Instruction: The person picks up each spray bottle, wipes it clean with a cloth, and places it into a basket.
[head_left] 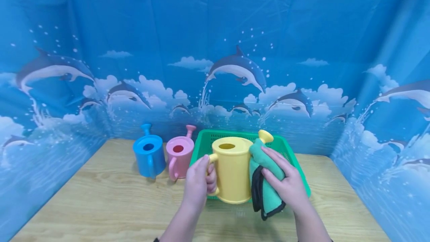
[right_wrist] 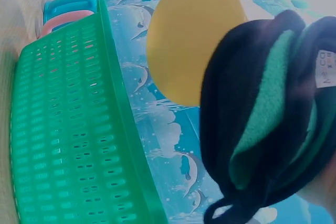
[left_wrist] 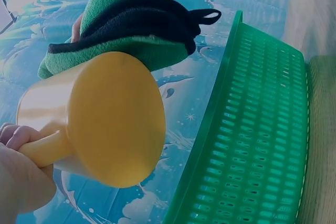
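A yellow watering can (head_left: 234, 174) is held up in front of the green basket, its spout pointing away to the right. My left hand (head_left: 198, 180) grips its handle, fingers curled round it. In my right hand (head_left: 289, 182) is a folded green cloth (head_left: 270, 193) with black edging, pressed against the can's right side by the spout. From the left wrist view, the can's round base (left_wrist: 118, 121) faces the camera and the cloth (left_wrist: 126, 30) lies along its side. The right wrist view shows the cloth (right_wrist: 268, 108) hiding most of the right hand.
A green perforated basket (head_left: 295, 160) stands on the wooden table behind the can. To its left are a pink watering can (head_left: 181, 160) and a blue watering can (head_left: 150, 160), both upright. A blue dolphin-print curtain (head_left: 215, 29) surrounds the table at the back and sides.
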Demonstrator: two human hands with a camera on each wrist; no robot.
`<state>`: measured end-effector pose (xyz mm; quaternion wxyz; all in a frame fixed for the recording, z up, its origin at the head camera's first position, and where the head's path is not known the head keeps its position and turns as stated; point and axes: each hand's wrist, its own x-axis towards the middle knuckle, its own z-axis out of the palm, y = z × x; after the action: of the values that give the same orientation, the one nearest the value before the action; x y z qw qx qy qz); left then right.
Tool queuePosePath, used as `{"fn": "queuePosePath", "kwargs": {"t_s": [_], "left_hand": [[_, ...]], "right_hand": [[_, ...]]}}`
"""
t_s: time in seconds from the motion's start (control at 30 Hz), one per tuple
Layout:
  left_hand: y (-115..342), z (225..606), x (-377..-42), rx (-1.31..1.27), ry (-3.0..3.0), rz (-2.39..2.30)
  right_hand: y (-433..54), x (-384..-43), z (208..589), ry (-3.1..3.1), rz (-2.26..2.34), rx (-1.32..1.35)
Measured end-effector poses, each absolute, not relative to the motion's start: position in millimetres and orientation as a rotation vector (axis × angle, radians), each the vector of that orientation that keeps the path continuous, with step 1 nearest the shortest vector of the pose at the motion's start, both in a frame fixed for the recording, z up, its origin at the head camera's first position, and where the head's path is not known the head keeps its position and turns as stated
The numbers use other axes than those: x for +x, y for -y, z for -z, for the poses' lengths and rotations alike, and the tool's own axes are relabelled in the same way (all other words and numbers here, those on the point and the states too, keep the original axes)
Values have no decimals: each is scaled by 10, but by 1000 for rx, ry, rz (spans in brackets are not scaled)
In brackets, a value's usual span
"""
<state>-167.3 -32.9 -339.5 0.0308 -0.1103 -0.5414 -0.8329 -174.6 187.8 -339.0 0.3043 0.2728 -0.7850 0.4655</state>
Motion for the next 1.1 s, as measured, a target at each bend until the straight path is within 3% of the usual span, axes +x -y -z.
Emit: {"fn": "queuePosePath", "kwargs": {"t_s": [0.63, 1.1], "left_hand": [[438, 3333, -1717, -54, 1455, 2579], [492, 3309, -1723, -91, 1341, 2579]], "right_hand": [[-1800, -1770, 3505, 2300, -1028, 793], [-1949, -1811, 3484, 2488, -1182, 836]]}}
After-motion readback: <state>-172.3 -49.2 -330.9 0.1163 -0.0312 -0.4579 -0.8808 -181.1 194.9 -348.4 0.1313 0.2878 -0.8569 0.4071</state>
